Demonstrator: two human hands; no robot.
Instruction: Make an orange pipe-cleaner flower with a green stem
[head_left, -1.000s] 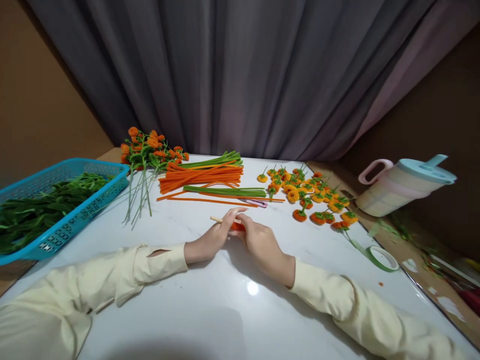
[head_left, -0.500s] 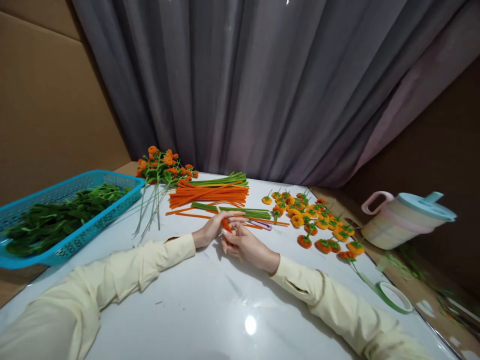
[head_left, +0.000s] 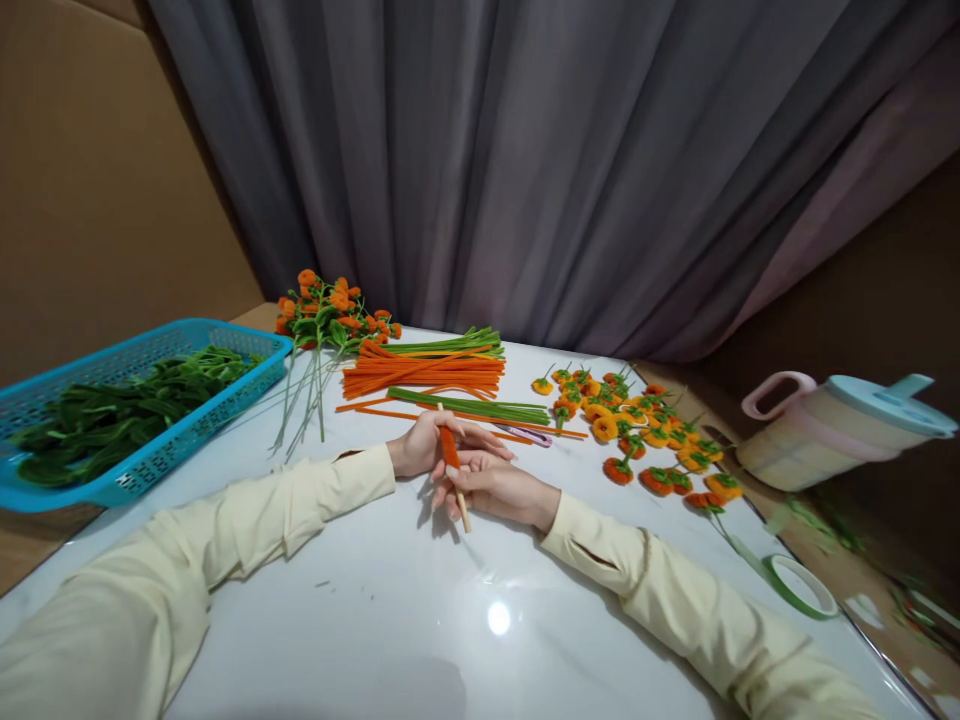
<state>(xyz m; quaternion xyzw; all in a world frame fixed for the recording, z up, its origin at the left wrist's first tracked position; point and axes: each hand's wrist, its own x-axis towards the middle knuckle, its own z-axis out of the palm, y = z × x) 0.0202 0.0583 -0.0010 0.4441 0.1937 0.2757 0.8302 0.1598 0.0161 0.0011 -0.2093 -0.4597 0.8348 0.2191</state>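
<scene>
Above the middle of the white table (head_left: 360,620), both hands meet at a thin wooden stick (head_left: 465,516) with orange pipe cleaner (head_left: 449,448) coiled around it. My left hand (head_left: 417,446) is closed on the upper part, its thumb by the coil and its other fingers reaching right. Below it, my right hand (head_left: 508,490) pinches the lower end of the coil, and the bare stick end sticks out beneath. Orange pipe cleaners (head_left: 424,373) lie stacked just behind the hands, with green pipe cleaners (head_left: 480,407) in front of the stack. Lilac-handled scissors (head_left: 534,436) lie partly hidden beside them.
A blue basket (head_left: 161,465) of green fuzzy leaves stands left. Stemmed orange flowers (head_left: 330,305) lie at the back left, many flower heads (head_left: 604,428) at the right. Beyond them are a roll of green tape (head_left: 802,588) and a lidded cup (head_left: 825,440). A grey curtain (head_left: 480,170) hangs behind.
The stick has turned so that more of its lower end shows toward me. My right hand's fingers have shifted along the orange coil. The view has moved slightly.
</scene>
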